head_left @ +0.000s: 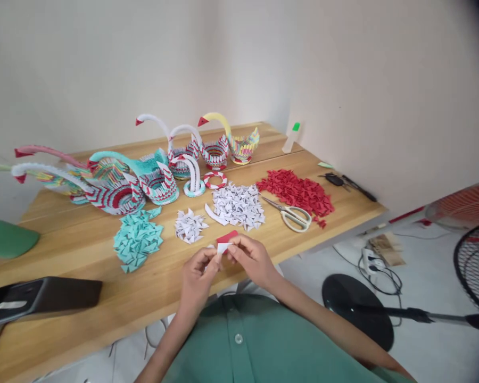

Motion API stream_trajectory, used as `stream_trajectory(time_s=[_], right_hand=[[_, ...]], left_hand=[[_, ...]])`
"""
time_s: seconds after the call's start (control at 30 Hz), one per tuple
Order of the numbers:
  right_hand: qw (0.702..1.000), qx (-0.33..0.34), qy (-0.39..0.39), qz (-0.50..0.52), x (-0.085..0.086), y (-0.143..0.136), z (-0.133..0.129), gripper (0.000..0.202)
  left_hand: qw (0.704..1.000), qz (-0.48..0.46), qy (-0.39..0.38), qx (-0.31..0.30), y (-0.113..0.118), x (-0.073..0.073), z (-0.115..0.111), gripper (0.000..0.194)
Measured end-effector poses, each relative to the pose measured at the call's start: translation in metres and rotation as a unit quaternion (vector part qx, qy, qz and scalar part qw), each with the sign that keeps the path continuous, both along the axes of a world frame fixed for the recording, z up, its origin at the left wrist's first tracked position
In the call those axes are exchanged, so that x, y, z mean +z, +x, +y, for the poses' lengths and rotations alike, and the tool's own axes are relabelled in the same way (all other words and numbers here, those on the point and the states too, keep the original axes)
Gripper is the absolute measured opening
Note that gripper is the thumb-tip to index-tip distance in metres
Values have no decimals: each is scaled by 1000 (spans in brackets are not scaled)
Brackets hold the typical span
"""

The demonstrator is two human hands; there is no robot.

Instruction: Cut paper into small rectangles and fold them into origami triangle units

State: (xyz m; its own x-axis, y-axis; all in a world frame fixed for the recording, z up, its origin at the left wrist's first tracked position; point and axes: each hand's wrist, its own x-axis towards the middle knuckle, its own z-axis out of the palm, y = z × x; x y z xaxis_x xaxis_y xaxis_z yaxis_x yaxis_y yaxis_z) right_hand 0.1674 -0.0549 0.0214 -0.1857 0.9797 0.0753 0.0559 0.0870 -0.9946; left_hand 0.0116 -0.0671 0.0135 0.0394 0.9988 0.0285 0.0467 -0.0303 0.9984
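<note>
A small piece of white paper [223,247] is pinched between my two hands, just above the table's front edge. My left hand [197,268] grips its left side, fingers closed. On the right side, my right hand [252,258] has thumb and fingers closed on the same paper. Behind the fingertips lies some red paper [227,237], partly hidden. A small heap of white folded paper triangles [190,226] sits beyond my left hand, and a bigger white heap [239,206] lies beyond my right. To their left is a teal heap [139,238]; a red heap [297,190] spreads at the right.
Several folded-paper swans [115,197] stand along the back left. Scissors [291,214] lie right of the white heap, with keys [334,179] further right. A red-and-white paper ring [215,180] is mid-table. A black device [48,300] sits front left; a fan base [355,308] stands on the floor.
</note>
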Motion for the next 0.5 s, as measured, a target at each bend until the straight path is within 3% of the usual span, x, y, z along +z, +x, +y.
stream_trajectory(time_s=[0.27,0.5], right_hand=[[999,41,-6,-2,1,-1,10,28],[998,30,-43,42,-7,-7,25,18]], left_hand=[[999,-37,-9,1,-7,4,12,17],[994,90,59,32,-9,-3,15,6]])
